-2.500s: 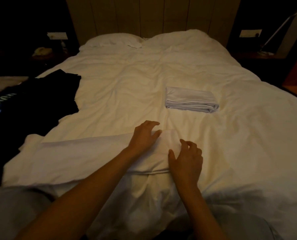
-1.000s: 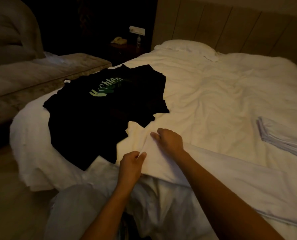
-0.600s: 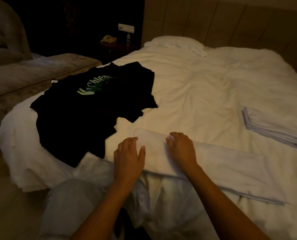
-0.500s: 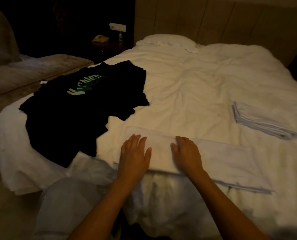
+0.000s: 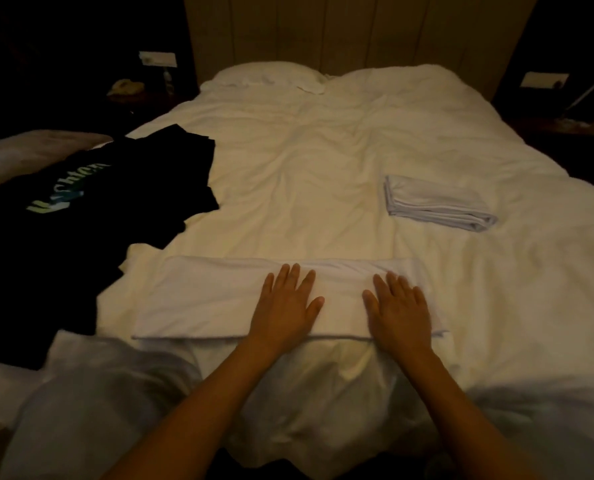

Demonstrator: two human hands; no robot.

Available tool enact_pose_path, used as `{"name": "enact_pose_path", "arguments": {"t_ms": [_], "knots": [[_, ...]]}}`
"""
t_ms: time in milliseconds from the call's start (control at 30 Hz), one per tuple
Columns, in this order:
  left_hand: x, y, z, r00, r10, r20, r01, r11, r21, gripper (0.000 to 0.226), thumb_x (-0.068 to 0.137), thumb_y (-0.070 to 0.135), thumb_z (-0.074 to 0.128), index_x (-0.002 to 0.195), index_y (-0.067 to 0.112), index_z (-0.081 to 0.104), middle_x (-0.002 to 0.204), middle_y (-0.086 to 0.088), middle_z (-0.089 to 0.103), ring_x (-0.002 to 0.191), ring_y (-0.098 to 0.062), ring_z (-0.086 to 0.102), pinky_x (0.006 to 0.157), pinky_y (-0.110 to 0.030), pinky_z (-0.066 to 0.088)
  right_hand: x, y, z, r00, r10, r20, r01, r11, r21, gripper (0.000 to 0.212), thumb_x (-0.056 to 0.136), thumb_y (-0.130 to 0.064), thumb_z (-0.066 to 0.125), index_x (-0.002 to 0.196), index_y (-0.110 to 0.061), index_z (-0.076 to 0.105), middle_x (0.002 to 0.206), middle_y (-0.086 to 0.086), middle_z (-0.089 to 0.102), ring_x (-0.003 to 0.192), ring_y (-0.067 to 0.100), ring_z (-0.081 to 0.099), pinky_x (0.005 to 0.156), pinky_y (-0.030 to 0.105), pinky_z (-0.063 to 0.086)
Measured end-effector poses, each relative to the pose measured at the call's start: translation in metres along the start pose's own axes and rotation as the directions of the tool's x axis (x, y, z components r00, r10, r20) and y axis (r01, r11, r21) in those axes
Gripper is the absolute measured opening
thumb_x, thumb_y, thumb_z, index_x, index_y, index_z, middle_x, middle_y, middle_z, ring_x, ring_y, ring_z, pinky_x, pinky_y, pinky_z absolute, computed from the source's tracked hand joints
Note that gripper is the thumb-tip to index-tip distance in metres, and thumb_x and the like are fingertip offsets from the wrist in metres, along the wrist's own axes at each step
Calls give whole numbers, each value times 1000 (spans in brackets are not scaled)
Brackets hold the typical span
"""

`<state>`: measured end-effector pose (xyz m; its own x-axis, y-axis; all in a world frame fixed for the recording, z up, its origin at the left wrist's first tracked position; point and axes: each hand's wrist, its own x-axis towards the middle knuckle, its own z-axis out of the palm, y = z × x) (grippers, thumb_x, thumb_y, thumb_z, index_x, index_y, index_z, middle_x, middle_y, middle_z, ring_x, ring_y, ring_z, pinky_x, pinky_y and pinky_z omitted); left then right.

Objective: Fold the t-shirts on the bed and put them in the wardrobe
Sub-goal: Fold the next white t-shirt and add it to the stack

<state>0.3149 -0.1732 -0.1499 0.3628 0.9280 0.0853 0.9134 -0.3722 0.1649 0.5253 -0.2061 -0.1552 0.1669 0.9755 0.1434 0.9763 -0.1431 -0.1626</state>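
Hands, two. Left hand (image 5: pixel 285 308): flat, fingers straight and slightly spread, palm down on the white t-shirt (image 5: pixel 212 299), gripping nothing. Right hand (image 5: pixel 397 311): likewise flat and spread, palm down on the same garment near its right end, gripping nothing.

T-shirts, three counted.
1. White t-shirt: folded into one long band lying crosswise under both hands at the near edge of the bed (image 5: pixel 306 161); most of its length extends to the left of the left hand.
2. Folded pale t-shirt (image 5: pixel 434 206): one compact rectangle, beyond and to the right of the right hand, well apart from it.
3. Black t-shirt (image 5: pixel 91 209): one, unfolded, pale lettering showing, spread far left of the left hand.

Pillow (image 5: pixel 264 74): one, far beyond both hands at the headboard.
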Motion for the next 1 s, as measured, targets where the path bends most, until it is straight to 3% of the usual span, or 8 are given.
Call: {"name": "enact_pose_path", "arguments": {"t_ms": [100, 267, 400, 467, 567, 733, 833, 1000], "knots": [[24, 25, 4, 997, 69, 24, -69, 998, 8, 61, 103, 52, 22, 157, 25, 12, 164, -7, 10, 151, -23, 5, 121, -43, 2, -1, 25, -6, 995, 102, 11, -102, 992, 76, 61, 102, -52, 16, 155, -23, 21, 162, 8, 19, 149, 29, 18, 121, 44, 10], [61, 58, 12, 991, 108, 84, -103, 993, -52, 60, 102, 54, 20, 157, 30, 13, 164, -5, 11, 151, -22, 6, 121, -47, 1, 1, 48, -18, 955, 295, 37, -292, 906, 306, 72, 99, -54, 38, 155, -13, 18, 153, 15, 37, 137, 33, 38, 113, 43, 29], [69, 69, 22, 995, 77, 64, -75, 996, -40, 58, 102, 55, 19, 156, 34, 14, 164, -3, 12, 151, -21, 6, 121, -49, 2, 16, 54, -29, 922, 336, 191, -385, 761, 522, 70, 97, -48, 51, 148, -4, 33, 145, 18, 47, 130, 34, 47, 107, 39, 36], [67, 68, 25, 997, 67, 45, -66, 997, -36, 57, 102, 53, 19, 156, 35, 13, 165, -1, 11, 151, -19, 6, 122, -46, 2, 20, 57, -31, 910, 314, 270, -411, 604, 683, 56, 94, -40, 59, 135, -2, 50, 124, 14, 61, 110, 31, 59, 95, 38, 48], [65, 65, 22, 998, 58, 35, -55, 994, -90, 55, 104, 49, 20, 156, 33, 14, 165, -1, 11, 151, -18, 6, 122, -42, 1, 23, 58, -30, 856, 306, 418, -487, 200, 850, 38, 88, -17, 71, 120, 0, 61, 95, 8, 67, 82, 23, 65, 66, 32, 53], [50, 45, 10, 992, -123, -32, 113, 968, -224, 58, 104, 47, 21, 157, 24, 17, 164, -4, 14, 151, -19, 10, 122, -35, 4, 27, 49, -41, 817, 164, 553, -518, -211, 829, 18, 87, -2, 65, 105, 2, 64, 91, 18, 70, 75, 29, 66, 59, 32, 57], [40, 30, 10, 976, -216, -18, 190, 891, -412, 59, 105, 46, 24, 156, 19, 20, 164, -4, 15, 150, -16, 12, 123, -31, 5, 26, 35, -50, 847, 147, 510, -455, -296, 840, 20, 87, -3, 65, 107, -1, 62, 98, 18, 69, 82, 30, 66, 66, 35, 56], [35, 25, 14, 933, -357, 55, 249, 524, -815, 52, 106, 42, 27, 153, 21, 31, 159, 4, 29, 145, -11, 27, 120, -25, 15, 22, 4, -73, 912, 151, 382, -323, -311, 894, 19, 86, -2, 65, 104, -4, 64, 104, 17, 70, 90, 29, 68, 74, 38, 56]]}}
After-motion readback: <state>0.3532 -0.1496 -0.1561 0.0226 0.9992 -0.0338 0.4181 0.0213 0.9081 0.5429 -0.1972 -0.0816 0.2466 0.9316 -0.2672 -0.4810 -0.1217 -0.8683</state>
